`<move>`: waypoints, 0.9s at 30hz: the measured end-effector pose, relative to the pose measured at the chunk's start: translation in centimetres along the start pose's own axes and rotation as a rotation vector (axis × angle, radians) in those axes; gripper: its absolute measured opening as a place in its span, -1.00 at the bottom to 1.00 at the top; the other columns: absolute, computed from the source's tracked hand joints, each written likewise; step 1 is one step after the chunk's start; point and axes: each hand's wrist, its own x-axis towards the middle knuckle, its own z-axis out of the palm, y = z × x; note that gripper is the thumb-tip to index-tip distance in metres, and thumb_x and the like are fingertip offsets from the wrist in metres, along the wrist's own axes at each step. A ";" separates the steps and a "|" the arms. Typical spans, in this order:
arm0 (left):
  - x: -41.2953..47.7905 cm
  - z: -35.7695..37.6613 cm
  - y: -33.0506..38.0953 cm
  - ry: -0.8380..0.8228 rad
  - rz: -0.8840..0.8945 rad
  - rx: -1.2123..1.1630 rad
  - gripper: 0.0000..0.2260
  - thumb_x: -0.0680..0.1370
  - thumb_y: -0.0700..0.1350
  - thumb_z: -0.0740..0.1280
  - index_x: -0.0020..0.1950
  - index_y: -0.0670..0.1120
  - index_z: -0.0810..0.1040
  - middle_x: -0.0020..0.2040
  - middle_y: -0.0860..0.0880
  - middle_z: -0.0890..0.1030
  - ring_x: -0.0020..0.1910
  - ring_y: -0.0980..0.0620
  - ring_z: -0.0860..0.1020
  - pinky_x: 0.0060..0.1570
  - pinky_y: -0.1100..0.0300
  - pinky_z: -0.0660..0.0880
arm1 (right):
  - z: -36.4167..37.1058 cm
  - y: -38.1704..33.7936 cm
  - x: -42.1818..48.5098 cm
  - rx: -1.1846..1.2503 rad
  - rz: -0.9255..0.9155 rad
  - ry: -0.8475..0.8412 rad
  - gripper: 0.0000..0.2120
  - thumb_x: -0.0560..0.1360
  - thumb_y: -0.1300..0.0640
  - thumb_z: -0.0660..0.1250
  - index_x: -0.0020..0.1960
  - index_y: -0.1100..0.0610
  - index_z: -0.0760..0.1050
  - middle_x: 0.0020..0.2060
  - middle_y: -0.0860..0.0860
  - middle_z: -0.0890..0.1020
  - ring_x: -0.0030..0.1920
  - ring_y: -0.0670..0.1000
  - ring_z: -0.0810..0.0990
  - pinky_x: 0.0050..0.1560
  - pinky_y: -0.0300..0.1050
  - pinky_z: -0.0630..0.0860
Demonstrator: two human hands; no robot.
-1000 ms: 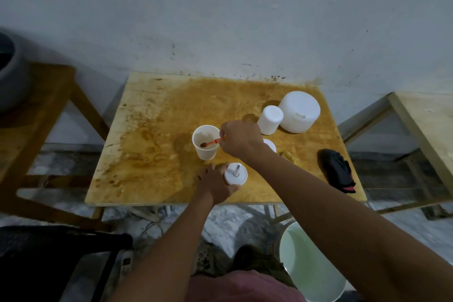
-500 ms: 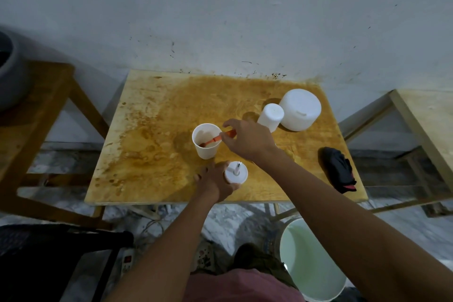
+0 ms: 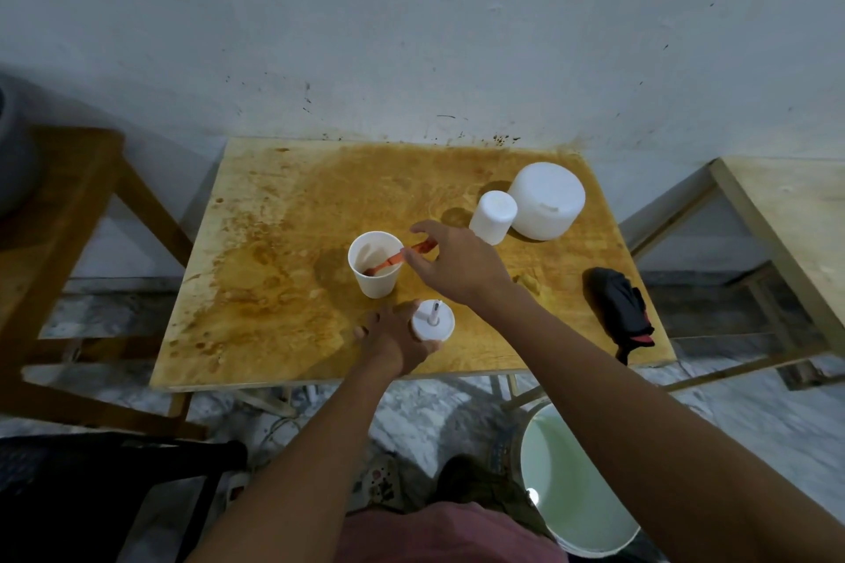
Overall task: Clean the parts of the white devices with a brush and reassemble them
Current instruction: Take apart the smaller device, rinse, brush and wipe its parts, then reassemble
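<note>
The stained wooden tabletop (image 3: 274, 288) carries everything; a white plastic bucket (image 3: 590, 540) of pale liquid stands on the floor below its near right corner. At the far right of the tabletop sits the large white domed housing (image 3: 546, 199), with a smaller white plastic cylinder (image 3: 493, 215) touching its left side. A crumpled black cloth (image 3: 617, 302) lies at the right edge.

The white paper cup (image 3: 377, 286) stands mid-table. A second ago the right hand (image 3: 457, 265) was clenched round the orange-handled brush (image 3: 414, 251) in that cup. Now its fingers have spread and nearly straightened over the handle, and the brush leans on the cup's rim, head down inside. Whether the thumb is in contact cannot be told.

The left hand (image 3: 393, 341) grips the small white round part with an upright stem (image 3: 432, 322) at the near edge, unmoved. The brush seems set aside, so this part is probably brushed clean and due for refitting.

No brand, label or writing is legible anywhere.
</note>
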 end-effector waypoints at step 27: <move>1.7 0.0 -1.8 0.181 0.305 -0.010 -0.58 0.36 0.24 0.41 0.18 0.22 0.46 -0.10 0.24 0.46 0.09 0.07 0.40 -0.05 0.07 0.10 | 7.6 8.3 -5.4 0.349 0.255 -0.100 -0.63 0.64 0.17 0.16 0.43 0.18 0.43 0.27 0.09 0.56 0.24 0.01 0.50 0.02 -0.29 0.33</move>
